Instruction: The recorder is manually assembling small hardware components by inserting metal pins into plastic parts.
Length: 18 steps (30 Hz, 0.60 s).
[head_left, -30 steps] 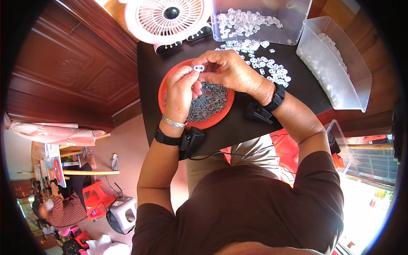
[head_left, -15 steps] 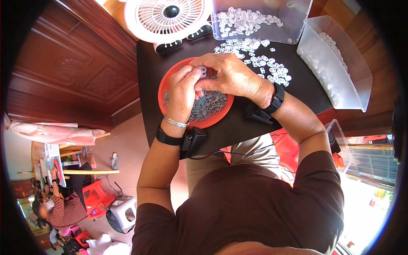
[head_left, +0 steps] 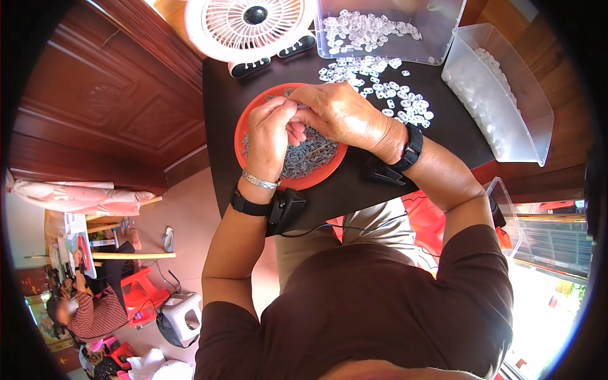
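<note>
My left hand (head_left: 269, 130) and my right hand (head_left: 339, 113) meet over an orange-red bowl (head_left: 243, 152), fingertips together. Both are closed in a pinch. Between them sits a small whitish plastic piece (head_left: 302, 106), now almost wholly covered by my fingers; its two holes showed a moment earlier. My right thumb and forefinger grip it. Whatever my left fingertips pinch is hidden. Below my hands, the bowl holds a heap of small grey screws (head_left: 307, 158). More white two-hole plastic pieces (head_left: 411, 107) lie loose on the dark table (head_left: 443, 142), to the right of my right hand.
A white fan (head_left: 250, 28) stands at the back left. A clear bin (head_left: 427, 54) with more pieces lies at the back, beside a translucent bin (head_left: 491, 120) of white parts. Black devices hang at both wrist straps. Another person (head_left: 98, 310) sits far left, near stools.
My fingers have closed further over the white plastic piece, and my right hand has turned slightly, hiding its holes. The bowl and bins stay where they were.
</note>
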Each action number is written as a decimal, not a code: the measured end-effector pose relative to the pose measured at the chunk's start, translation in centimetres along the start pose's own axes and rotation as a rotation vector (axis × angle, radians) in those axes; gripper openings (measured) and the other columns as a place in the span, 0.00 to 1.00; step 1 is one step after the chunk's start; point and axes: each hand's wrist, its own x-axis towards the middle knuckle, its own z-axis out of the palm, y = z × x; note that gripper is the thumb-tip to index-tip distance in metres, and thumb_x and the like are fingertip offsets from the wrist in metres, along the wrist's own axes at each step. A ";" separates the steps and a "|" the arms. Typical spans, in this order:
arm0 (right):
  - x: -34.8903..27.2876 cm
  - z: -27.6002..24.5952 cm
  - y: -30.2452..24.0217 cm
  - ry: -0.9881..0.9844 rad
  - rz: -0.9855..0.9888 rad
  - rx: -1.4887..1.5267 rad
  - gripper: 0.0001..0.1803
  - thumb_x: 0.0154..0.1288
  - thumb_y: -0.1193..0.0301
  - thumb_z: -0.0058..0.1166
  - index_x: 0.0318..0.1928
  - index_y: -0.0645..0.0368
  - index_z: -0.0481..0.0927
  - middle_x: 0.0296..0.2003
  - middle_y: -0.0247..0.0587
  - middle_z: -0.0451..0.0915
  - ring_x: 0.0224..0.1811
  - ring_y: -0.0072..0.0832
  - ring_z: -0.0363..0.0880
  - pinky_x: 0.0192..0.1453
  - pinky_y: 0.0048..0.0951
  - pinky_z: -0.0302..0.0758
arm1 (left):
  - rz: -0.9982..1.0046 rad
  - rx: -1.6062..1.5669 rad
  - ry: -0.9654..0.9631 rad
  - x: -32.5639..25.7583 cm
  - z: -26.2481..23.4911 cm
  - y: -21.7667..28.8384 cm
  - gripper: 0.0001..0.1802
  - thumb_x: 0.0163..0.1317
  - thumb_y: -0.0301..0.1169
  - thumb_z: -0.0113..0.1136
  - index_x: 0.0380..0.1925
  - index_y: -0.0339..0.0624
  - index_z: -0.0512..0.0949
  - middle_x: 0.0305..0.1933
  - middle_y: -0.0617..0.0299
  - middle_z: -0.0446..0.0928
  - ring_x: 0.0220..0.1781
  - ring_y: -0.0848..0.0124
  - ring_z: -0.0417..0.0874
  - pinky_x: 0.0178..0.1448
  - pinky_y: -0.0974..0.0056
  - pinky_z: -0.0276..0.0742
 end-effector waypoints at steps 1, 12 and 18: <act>0.0 0.0 -0.1 -0.003 0.000 -0.012 0.13 0.57 0.71 0.59 0.42 0.62 0.75 0.30 0.46 0.80 0.32 0.43 0.81 0.34 0.35 0.78 | -0.003 -0.012 -0.014 -0.1 -0.1 0.0 0.16 0.65 0.35 0.46 0.28 0.33 0.76 0.21 0.60 0.76 0.19 0.75 0.75 0.24 0.74 0.68; 0.3 -0.2 0.5 0.063 -0.052 0.054 0.11 0.59 0.72 0.58 0.41 0.62 0.80 0.32 0.45 0.82 0.33 0.41 0.82 0.36 0.31 0.79 | 0.052 -0.089 0.079 0.0 0.9 0.2 0.14 0.64 0.35 0.49 0.29 0.33 0.77 0.19 0.62 0.73 0.16 0.76 0.73 0.21 0.75 0.68; 0.5 -0.9 0.9 0.053 0.018 -0.066 0.12 0.59 0.62 0.58 0.39 0.55 0.82 0.30 0.41 0.82 0.31 0.39 0.81 0.33 0.33 0.78 | 0.050 -0.035 0.086 -0.3 0.1 0.7 0.15 0.66 0.35 0.47 0.27 0.37 0.75 0.20 0.65 0.72 0.18 0.77 0.72 0.22 0.75 0.66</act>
